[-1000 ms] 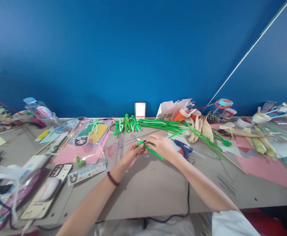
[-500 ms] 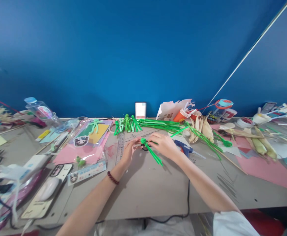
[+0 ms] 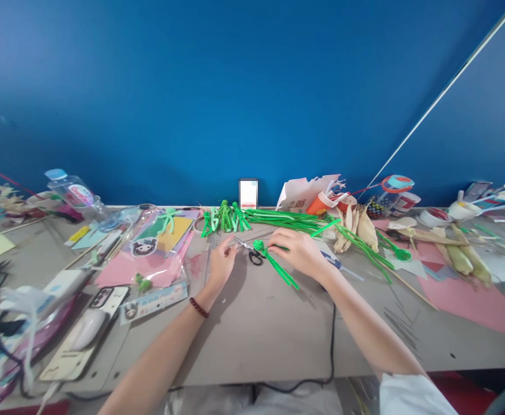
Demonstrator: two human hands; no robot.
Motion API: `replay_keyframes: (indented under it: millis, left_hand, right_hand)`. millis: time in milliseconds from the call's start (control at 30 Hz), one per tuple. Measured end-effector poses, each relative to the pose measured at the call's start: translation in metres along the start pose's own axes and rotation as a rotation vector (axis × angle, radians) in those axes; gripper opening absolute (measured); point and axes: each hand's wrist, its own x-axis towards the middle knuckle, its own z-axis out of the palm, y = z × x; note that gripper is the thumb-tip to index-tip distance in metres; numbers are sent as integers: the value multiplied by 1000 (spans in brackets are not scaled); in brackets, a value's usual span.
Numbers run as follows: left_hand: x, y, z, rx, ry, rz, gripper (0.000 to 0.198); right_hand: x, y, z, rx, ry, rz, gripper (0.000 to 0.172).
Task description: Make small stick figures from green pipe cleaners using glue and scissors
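Note:
My right hand (image 3: 295, 249) is closed on a green pipe cleaner, whose free end (image 3: 326, 227) sticks out past the knuckles. Just left of its fingertips is a green pipe-cleaner piece (image 3: 280, 271) with a coiled head and several straight stems pointing down to the right. Apart from this piece, my left hand (image 3: 223, 260) has its fingers loosely parted, with nothing visible in them. Between the hands lie scissors (image 3: 256, 258) with black handles, their blades pointing toward my left fingers and partly behind the coiled head.
Bent green pipe-cleaner figures (image 3: 224, 218) and a long bundle of green pipe cleaners (image 3: 287, 219) lie along the wall. To the right are a glue gun (image 3: 333, 262) and dried husks (image 3: 356, 227). Pink paper (image 3: 122, 271), a phone (image 3: 66, 357) and a bottle (image 3: 77, 193) occupy the left.
My left hand has come away from the coiled green piece and moved slightly left. The right hand and the coiled piece have shifted a little right, uncovering more of the scissors.

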Motion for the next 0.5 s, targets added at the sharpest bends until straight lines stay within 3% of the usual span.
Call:
replay_keyframes:
  millis: [100,167,300,500]
  left_hand:
    - [-1,2,2,-61,82,167,60]
    - [-3,6,5,-213,54,247,63]
    - [-14,19,7,-632,-386,99,40]
    - [-23,30,9,-542,-501,-79,27]
  right_hand:
    - [-1,1,2,-3,-6,-1,15]
    - [-1,1,4,-12,-15,7,15]
    - [-3,-1,9,-41,-65,4,15]
    - [-5,-8,20,-86,-152,11,14]
